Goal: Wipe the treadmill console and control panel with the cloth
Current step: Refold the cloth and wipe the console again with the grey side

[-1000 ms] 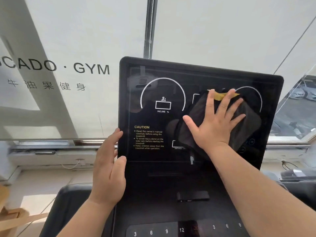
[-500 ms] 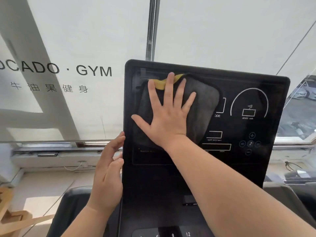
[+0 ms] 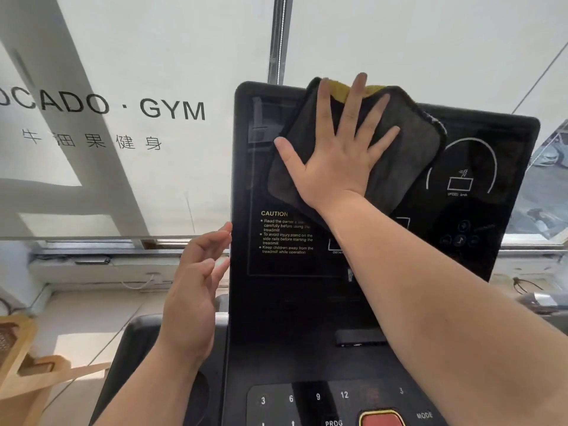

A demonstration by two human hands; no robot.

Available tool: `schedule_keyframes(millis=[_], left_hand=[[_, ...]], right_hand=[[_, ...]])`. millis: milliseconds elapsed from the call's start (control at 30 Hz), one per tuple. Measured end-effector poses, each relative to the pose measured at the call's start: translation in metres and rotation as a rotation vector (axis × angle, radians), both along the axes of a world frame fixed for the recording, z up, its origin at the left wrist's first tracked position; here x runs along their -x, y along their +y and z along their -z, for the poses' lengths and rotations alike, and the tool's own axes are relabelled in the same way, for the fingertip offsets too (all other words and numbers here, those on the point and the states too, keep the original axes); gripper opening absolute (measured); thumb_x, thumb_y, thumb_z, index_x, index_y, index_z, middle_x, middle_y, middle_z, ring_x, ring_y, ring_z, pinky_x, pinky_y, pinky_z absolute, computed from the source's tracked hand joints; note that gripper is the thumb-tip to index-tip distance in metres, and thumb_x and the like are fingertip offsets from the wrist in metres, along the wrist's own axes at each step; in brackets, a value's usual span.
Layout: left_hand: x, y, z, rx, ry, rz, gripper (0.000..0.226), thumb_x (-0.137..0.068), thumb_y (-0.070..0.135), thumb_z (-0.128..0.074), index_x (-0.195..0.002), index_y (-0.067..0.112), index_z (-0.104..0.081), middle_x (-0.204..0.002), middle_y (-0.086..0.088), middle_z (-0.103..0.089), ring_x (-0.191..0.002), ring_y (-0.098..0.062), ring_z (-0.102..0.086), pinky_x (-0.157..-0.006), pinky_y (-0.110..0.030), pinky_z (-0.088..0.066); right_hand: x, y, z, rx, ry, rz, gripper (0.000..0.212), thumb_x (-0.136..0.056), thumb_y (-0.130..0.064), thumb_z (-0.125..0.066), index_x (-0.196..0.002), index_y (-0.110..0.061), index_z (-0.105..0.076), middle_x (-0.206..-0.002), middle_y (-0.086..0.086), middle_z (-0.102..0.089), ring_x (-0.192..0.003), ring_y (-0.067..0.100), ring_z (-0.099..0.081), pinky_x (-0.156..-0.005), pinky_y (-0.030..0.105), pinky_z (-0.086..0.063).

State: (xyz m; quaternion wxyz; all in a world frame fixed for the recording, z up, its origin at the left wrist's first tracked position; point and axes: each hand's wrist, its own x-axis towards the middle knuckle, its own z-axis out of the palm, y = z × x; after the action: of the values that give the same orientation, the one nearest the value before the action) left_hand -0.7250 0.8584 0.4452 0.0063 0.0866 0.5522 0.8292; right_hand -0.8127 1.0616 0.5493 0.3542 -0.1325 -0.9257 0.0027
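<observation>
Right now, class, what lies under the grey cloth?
The right hand presses the cloth flat on the black console screen. Whatever markings lie beneath the cloth are covered.

The right hand [image 3: 335, 161] is raised with its forearm stretched up and forward, palm pressed flat, fingers [image 3: 356, 99] spread wide. The left hand [image 3: 193, 290] is lower, loosely open and edge-on, fingertips curled, seemingly just touching nothing, though that is hard to tell.
</observation>
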Motion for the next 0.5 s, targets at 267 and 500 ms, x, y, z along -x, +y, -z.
schedule_keyframes(millis=[267,500], left_hand=[[-0.010,-0.004,0.028,0.112,-0.019,-0.035,0.039,-0.088,0.016,-0.030,-0.110,0.017,-0.062,-0.137,0.006,-0.064,-0.131,-0.011,-0.055,-0.104,-0.041,-0.043],[-0.022,-0.011,0.036,0.197,-0.060,-0.016,0.046,-0.087,0.022,-0.032,-0.119,0.027,-0.063,-0.123,0.017,-0.067,-0.125,-0.006,-0.057,-0.105,-0.040,-0.045]], right_hand=[[-0.082,0.003,0.130,-0.263,-0.192,-0.240,0.095,-0.087,-0.083,-0.045,-0.163,-0.035,-0.015,-0.172,0.014,-0.002,-0.154,0.051,-0.001,-0.114,0.080,-0.003],[-0.071,0.048,0.093,-0.045,-0.160,0.021,0.101,-0.086,-0.085,-0.038,-0.164,-0.027,-0.008,-0.170,0.026,0.002,-0.150,0.060,0.002,-0.110,0.084,-0.004]])
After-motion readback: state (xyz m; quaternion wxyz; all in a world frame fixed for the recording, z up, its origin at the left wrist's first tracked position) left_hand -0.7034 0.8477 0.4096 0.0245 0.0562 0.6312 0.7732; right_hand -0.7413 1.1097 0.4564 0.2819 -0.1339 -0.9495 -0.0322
